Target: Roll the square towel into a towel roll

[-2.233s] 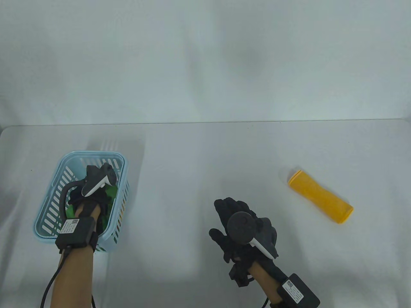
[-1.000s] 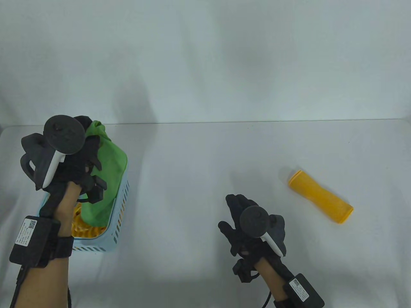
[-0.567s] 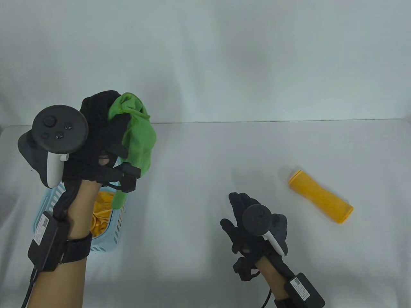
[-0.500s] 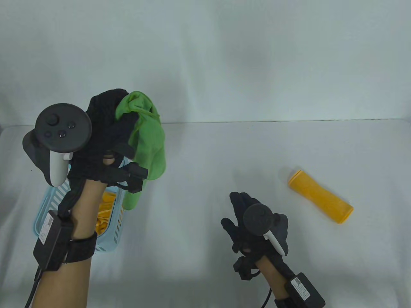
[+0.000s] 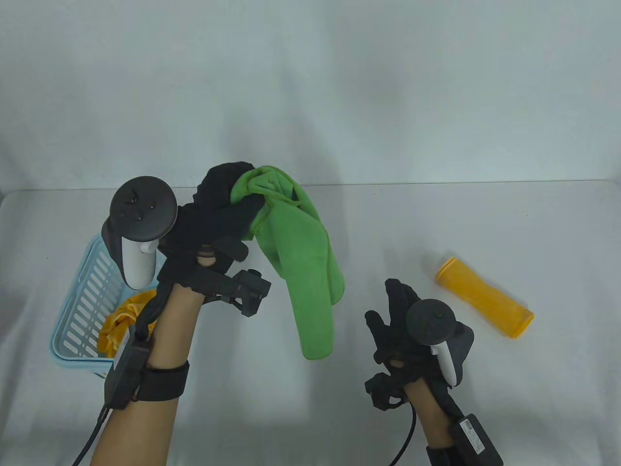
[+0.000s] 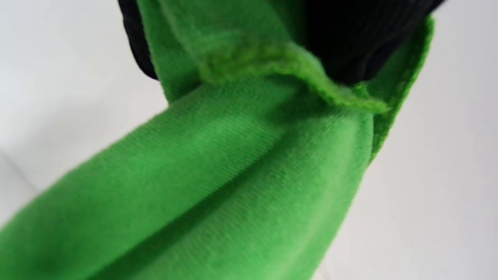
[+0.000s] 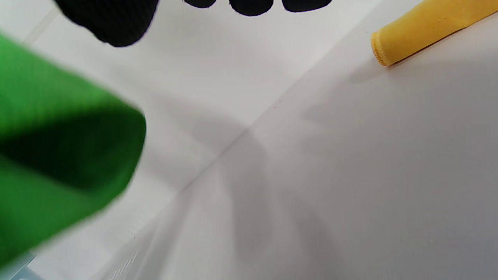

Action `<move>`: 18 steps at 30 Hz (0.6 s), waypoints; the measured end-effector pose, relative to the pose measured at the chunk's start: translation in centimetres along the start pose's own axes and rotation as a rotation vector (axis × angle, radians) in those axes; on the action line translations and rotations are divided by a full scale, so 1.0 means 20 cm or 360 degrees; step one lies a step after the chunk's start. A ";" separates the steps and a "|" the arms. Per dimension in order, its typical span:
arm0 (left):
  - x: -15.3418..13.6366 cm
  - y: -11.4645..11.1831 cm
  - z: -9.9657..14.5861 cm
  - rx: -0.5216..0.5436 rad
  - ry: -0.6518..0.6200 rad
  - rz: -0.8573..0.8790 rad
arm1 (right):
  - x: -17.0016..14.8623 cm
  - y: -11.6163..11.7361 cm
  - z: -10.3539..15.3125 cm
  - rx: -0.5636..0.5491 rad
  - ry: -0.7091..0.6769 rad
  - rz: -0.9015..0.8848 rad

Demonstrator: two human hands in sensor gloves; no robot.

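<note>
Hanging from the left hand (image 5: pixel 213 228), the green towel (image 5: pixel 310 272) is bunched at its top in curled fingers (image 5: pixel 245 211) and clear of the counter (image 5: pixel 301 417) (wrist view confirms cloth gripped, hem folded over). Long axis runs roughly vertical, lower end dangling down-right toward the right hand (image 5: pixel 412 330). Right hand hovers low, fingers (image 5: pixel 395 296) loosely spread, holding nothing; it is the nearer hand to the free end, so likely takes that end for spreading flat.

Counts: green towel, one; yellow roll (image 5: pixel 485 303), one, lying diagonally well right; basket (image 5: pixel 80 310), one, with one yellow cloth (image 5: pixel 119 323) inside.
</note>
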State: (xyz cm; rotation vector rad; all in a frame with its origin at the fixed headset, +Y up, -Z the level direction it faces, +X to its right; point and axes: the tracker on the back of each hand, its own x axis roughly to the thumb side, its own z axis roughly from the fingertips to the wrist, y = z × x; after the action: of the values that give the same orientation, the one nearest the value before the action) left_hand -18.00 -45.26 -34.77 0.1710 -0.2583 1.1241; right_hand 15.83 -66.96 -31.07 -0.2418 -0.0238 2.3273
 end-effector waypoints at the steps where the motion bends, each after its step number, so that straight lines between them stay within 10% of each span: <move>1: -0.02 -0.02 0.00 -0.0018 0.0012 0.0005 | 0.00 0.00 0.00 0.0002 0.0003 -0.0001; 18: -0.63 -0.21 0.27 -0.0194 0.0101 0.0290 | 0.01 0.08 0.00 0.0049 -0.0042 0.0138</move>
State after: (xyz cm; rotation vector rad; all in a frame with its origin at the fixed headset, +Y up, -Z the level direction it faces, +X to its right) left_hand -19.92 -59.42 -33.30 0.0033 -0.2891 1.2880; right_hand 14.62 -67.89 -31.31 -0.2002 0.0098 2.4153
